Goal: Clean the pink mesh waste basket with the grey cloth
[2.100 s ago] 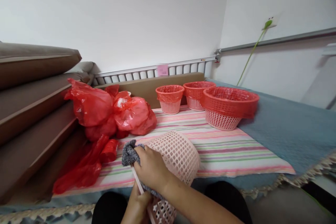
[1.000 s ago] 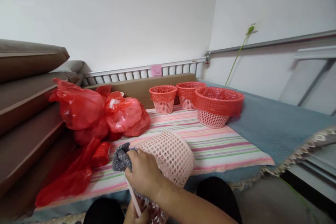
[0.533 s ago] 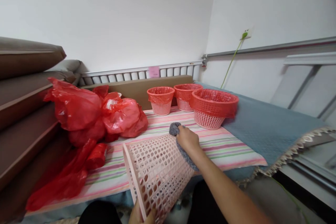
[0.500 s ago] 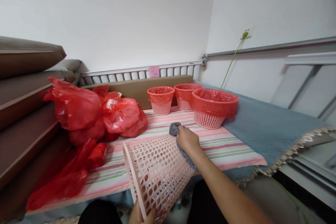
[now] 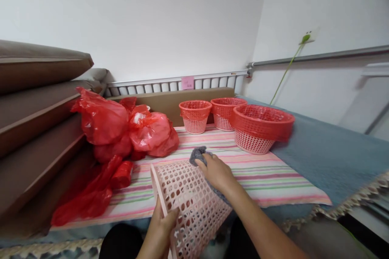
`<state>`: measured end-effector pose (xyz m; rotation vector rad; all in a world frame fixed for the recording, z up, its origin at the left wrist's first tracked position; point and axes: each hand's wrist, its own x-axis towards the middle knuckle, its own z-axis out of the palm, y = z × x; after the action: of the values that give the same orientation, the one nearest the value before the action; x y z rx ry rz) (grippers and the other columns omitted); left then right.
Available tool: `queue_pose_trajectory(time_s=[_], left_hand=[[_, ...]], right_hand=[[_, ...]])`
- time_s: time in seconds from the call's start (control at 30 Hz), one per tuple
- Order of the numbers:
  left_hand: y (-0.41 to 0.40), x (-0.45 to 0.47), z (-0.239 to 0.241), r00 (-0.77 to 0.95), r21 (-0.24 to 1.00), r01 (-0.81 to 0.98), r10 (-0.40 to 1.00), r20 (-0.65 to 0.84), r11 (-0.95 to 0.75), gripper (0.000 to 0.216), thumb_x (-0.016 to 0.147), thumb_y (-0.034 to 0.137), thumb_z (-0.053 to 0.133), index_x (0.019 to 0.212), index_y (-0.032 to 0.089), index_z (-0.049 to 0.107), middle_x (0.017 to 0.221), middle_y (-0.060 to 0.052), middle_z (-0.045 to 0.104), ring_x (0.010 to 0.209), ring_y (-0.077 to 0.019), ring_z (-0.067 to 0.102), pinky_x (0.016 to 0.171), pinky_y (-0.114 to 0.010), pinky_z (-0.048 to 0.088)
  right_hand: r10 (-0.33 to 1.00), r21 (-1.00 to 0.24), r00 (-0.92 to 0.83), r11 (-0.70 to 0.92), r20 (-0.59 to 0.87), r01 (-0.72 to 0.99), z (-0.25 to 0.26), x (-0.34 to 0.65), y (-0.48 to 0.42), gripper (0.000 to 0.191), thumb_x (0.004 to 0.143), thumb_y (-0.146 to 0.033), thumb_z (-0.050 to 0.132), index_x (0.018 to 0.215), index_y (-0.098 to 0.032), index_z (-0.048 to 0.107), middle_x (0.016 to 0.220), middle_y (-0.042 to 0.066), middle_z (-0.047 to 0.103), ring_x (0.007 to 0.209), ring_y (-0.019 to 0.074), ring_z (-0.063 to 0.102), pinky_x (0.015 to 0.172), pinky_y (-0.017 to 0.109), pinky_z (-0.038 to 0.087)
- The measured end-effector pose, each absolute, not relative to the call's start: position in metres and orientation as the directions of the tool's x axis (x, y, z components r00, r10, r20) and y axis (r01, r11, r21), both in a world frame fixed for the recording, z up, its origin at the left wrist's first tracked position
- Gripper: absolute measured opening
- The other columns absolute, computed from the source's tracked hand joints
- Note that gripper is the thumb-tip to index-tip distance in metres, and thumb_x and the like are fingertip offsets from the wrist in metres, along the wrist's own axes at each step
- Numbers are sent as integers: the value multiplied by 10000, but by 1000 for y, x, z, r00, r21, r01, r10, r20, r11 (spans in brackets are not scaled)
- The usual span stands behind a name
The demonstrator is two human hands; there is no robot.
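Observation:
A pale pink lattice basket (image 5: 191,204) lies tilted on its side over my lap, its base pointing away from me. My left hand (image 5: 162,226) grips its rim at the near left, fingers curled round the edge. My right hand (image 5: 216,172) presses a grey cloth (image 5: 197,154) against the basket's upper far side, fingers closed on the cloth. Part of the cloth trails under my right wrist.
Three red-lined lattice baskets (image 5: 195,115) (image 5: 226,112) (image 5: 261,127) stand upright at the back of a striped cloth (image 5: 267,176). Red plastic bags (image 5: 121,129) pile at the left beside brown cushions (image 5: 33,105). A blue blanket (image 5: 331,149) covers the bed at right; a metal rail (image 5: 170,85) runs behind.
The basket was turned so its rim faces left, and my right hand carried the cloth from the near rim to the far side. My left hand has shifted higher on the rim.

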<state>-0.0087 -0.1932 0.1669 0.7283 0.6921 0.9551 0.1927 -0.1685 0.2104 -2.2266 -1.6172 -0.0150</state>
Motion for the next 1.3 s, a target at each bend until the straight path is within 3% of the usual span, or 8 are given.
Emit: queue_pose_trajectory(time_s=[0.13, 0.3, 0.47, 0.57, 0.83, 0.97, 1.13, 1.3], left_hand=[[-197, -10, 151, 339, 836, -444, 924, -176, 323, 946, 617, 264, 751, 1427, 193, 267, 1323, -188, 566, 1191, -370, 537, 914, -432, 476], [-198, -12, 153, 285, 865, -425, 946, -153, 268, 933, 568, 219, 754, 1396, 181, 328, 1142, -157, 683, 1172, -370, 550, 907, -414, 474], [-197, -15, 146, 296, 836, -462, 940, -169, 296, 975, 553, 218, 772, 1410, 224, 307, 1217, -142, 650, 1183, -368, 542, 856, -394, 507], [-196, -17, 135, 321, 806, -457, 915, -246, 377, 1051, 539, 275, 814, 1428, 238, 256, 1291, -166, 599, 1187, -382, 538, 840, -416, 526], [-204, -15, 112, 355, 834, -439, 917, -180, 333, 1010, 615, 352, 801, 1444, 198, 244, 1315, -216, 568, 1176, -387, 552, 994, -499, 429], [-207, -16, 117, 409, 822, -458, 901, -143, 339, 1024, 621, 355, 794, 1461, 234, 221, 1366, -212, 523, 1097, -404, 606, 909, -520, 492], [-203, -20, 125, 386, 895, -403, 922, -26, 194, 868, 664, 345, 775, 1416, 222, 358, 1366, -141, 548, 1262, -328, 485, 1070, -414, 376], [-205, -16, 122, 395, 907, -366, 917, -49, 206, 845, 597, 421, 804, 1338, 181, 477, 1225, -174, 654, 1197, -358, 544, 1044, -443, 404]], right_hand=[[947, -358, 187, -85, 261, 930, 218, 128, -175, 310, 878, -310, 429, 1099, -155, 581, 1044, 145, 618, 938, 258, 604, 786, 346, 432], [931, -406, 19, 140, 365, 903, 227, 75, -183, 358, 812, -244, 506, 1166, -211, 542, 1059, 103, 608, 921, 234, 597, 794, 338, 446], [916, -363, -25, 184, 401, 914, 223, 79, -182, 403, 805, -193, 476, 1200, -247, 532, 1064, 82, 604, 925, 219, 593, 793, 327, 448], [918, -313, 20, 115, 397, 943, 217, 108, -175, 408, 823, -188, 442, 1212, -268, 535, 1047, 74, 614, 914, 218, 602, 777, 321, 444], [810, -336, 554, -475, 194, 813, 201, 244, -165, 421, 831, -193, 438, 1243, -187, 525, 1085, 125, 646, 977, 249, 616, 766, 312, 423], [774, -382, 588, -483, 233, 788, 199, 255, -176, 432, 834, -226, 451, 1260, -194, 514, 1098, 118, 644, 999, 251, 608, 776, 311, 420], [717, -414, 564, -405, 409, 815, 210, 235, -175, 447, 856, -270, 440, 1301, -234, 466, 1161, 100, 612, 1008, 238, 600, 784, 308, 421], [792, -408, 542, -412, 281, 815, 202, 221, -160, 476, 857, -313, 457, 1317, -190, 445, 1133, 124, 622, 984, 259, 609, 767, 331, 427]])
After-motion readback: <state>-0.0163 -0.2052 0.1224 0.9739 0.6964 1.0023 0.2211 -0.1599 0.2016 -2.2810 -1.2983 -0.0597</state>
